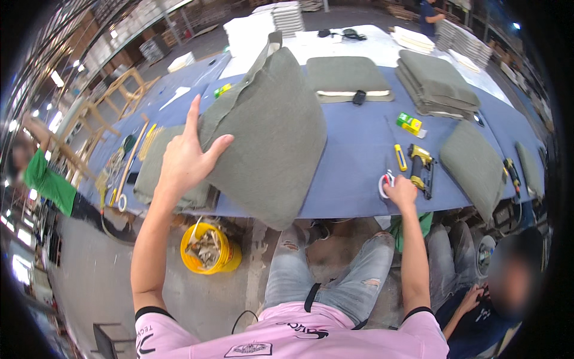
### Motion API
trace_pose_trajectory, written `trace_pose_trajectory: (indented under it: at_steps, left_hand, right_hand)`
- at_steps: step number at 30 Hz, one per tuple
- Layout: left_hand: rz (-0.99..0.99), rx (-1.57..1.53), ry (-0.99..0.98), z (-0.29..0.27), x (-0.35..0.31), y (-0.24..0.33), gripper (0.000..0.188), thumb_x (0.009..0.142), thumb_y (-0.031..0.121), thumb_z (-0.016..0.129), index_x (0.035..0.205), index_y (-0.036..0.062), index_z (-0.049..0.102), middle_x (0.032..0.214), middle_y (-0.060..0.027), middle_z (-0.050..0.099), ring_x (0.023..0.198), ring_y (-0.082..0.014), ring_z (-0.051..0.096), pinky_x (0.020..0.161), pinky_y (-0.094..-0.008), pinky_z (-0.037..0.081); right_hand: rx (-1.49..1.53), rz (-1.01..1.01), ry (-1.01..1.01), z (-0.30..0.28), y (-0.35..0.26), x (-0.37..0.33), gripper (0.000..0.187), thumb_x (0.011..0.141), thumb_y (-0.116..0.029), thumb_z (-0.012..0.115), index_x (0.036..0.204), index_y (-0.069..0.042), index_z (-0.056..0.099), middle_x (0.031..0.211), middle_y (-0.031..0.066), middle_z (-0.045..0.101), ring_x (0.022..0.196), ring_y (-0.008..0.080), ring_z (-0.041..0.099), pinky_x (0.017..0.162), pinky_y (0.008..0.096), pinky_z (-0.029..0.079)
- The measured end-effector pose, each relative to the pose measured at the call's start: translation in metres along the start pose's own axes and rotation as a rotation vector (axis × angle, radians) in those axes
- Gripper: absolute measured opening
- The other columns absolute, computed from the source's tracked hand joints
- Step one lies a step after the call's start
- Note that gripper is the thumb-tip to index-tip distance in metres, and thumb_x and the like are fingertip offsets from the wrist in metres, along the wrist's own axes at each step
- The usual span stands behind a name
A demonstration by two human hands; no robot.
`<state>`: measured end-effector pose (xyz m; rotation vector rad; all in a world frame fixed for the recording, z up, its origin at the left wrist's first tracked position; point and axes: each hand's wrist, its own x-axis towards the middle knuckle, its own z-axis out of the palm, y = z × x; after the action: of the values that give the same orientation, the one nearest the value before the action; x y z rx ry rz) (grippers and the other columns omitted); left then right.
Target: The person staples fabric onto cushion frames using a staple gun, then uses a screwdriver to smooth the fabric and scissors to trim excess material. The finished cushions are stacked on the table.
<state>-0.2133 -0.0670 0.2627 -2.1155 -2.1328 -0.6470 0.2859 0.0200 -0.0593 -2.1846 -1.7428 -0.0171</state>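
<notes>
A grey-green fabric cushion point(272, 128) stands tilted at the table's near edge, one corner hanging over it. A loose fabric flap runs along its upper left side. My left hand point(186, 160) is at the cushion's left edge, thumb and index finger spread wide, the thumb overlapping the fabric; whether it bears any weight I cannot tell. At the table's front edge, my right hand point(402, 192) is closed on scissors point(383, 186) with red and white handles. Beyond them lie a yellow marker-like tool point(400, 158) and a yellow-and-black staple gun point(421, 170).
A green-and-yellow box point(410, 124), a flat cushion point(350, 78) and stacked cushions point(435, 81) occupy the blue table point(350, 155). Below stands a yellow bucket point(230, 256) of scraps. One person sits close at right; another in a green shirt point(51, 179) is at left.
</notes>
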Motion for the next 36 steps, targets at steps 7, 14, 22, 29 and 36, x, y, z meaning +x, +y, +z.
trace_pose_trajectory:
  at_steps: [7, 14, 22, 29, 36]
  left_hand:
    - [-0.113, -0.602, -0.035, 0.004, -0.015, -0.026, 0.082, 0.106, 0.045, 0.062, 0.175, 0.0289, 0.021, 0.17, -0.0224, 0.04, 0.123, -0.0359, 0.069, 0.059, -0.0347, 0.066]
    - [-0.25, -1.023, -0.118, 0.035, -0.045, -0.005, 0.06, 0.109, 0.058, 0.047, 0.155, 0.0204, 0.055, 0.147, -0.009, 0.06, 0.117, -0.0242, 0.067, 0.072, -0.0402, 0.064]
    - [-0.061, -1.696, -0.286, 0.193, -0.174, 0.135, 0.099, 0.104, 0.017, 0.066, 0.173, 0.0148, -0.005, 0.179, -0.0143, 0.005, 0.121, -0.0257, 0.063, 0.078, -0.0332, 0.063]
    - [0.308, -1.611, -0.778, 0.249, -0.186, 0.13, 0.029, 0.108, 0.015, 0.065, 0.13, -0.0004, 0.073, 0.12, -0.0143, 0.08, 0.105, -0.0184, 0.076, 0.095, -0.0339, 0.059]
    - [-0.307, -0.754, 0.323, 0.287, -0.169, -0.025, 0.018, 0.101, 0.016, 0.069, 0.115, 0.0049, 0.071, 0.101, -0.011, 0.07, 0.095, -0.0258, 0.067, 0.085, -0.0389, 0.054]
  right_hand:
    - [1.165, 0.237, -0.34, -0.063, 0.038, -0.097, 0.023, 0.105, -0.021, 0.066, 0.12, -0.004, 0.065, 0.086, 0.0021, 0.068, 0.058, 0.0093, 0.064, 0.048, 0.0243, 0.046]
    - [1.343, 0.361, -0.081, -0.082, 0.055, -0.207, 0.035, 0.104, -0.019, 0.073, 0.13, -0.002, 0.06, 0.09, 0.0016, 0.06, 0.065, 0.0086, 0.056, 0.053, 0.0248, 0.047]
    - [1.34, 0.281, 0.31, -0.145, 0.023, -0.188, 0.036, 0.106, -0.024, 0.069, 0.131, -0.003, 0.056, 0.093, 0.0038, 0.06, 0.074, 0.0105, 0.054, 0.06, 0.0254, 0.043]
    - [1.022, 0.002, 0.251, -0.183, 0.027, -0.209, 0.04, 0.101, -0.012, 0.072, 0.136, -0.001, 0.055, 0.106, 0.0075, 0.063, 0.086, 0.014, 0.059, 0.075, 0.0278, 0.049]
    - [0.681, 0.065, -0.327, -0.135, 0.028, -0.254, 0.033, 0.097, -0.017, 0.08, 0.122, -0.006, 0.061, 0.1, -0.0046, 0.055, 0.088, 0.0056, 0.051, 0.075, 0.0215, 0.039]
